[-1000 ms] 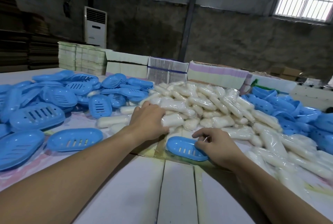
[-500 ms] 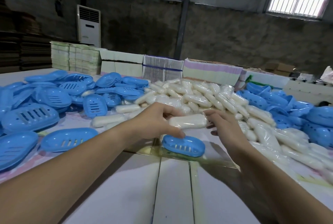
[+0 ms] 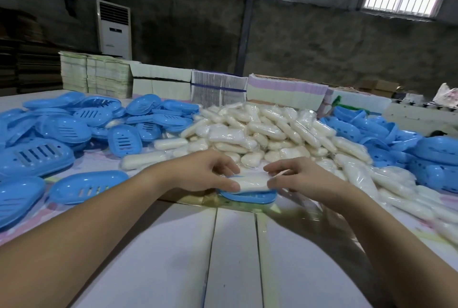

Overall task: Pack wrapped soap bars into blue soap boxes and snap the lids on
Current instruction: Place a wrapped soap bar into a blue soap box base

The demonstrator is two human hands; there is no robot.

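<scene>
Directly ahead of the person, at the near edge of the heap, a wrapped soap bar [image 3: 251, 180] lies between the two hands and over a blue soap box [image 3: 247, 195], whose rim shows beneath it as a blue crescent on the table [image 3: 230, 258]. Bar and box both run with their long axes left to right across the view, so the bar appears aligned with the box below; whether it is fully seated cannot be told. Left hand [image 3: 205, 171] and right hand [image 3: 297, 175] sit at opposite ends of the bar, about equally near, each with curled fingers and thumb pinching its end. The bar is pale cream, oblong, and sheathed in clear, crinkled, glossy film. The box is a shallow oval tray of bright blue plastic. Behind the hands rises the pile of wrapped bars [image 3: 267, 129]; slotted blue lids [image 3: 81, 129] are heaped to the left, the nearest one [image 3: 89, 184] lying just beside the left forearm, and more blue boxes [image 3: 401, 144] lie to the right. Judged from this layout, pressing the bar down comes next, followed by a lid.
</scene>
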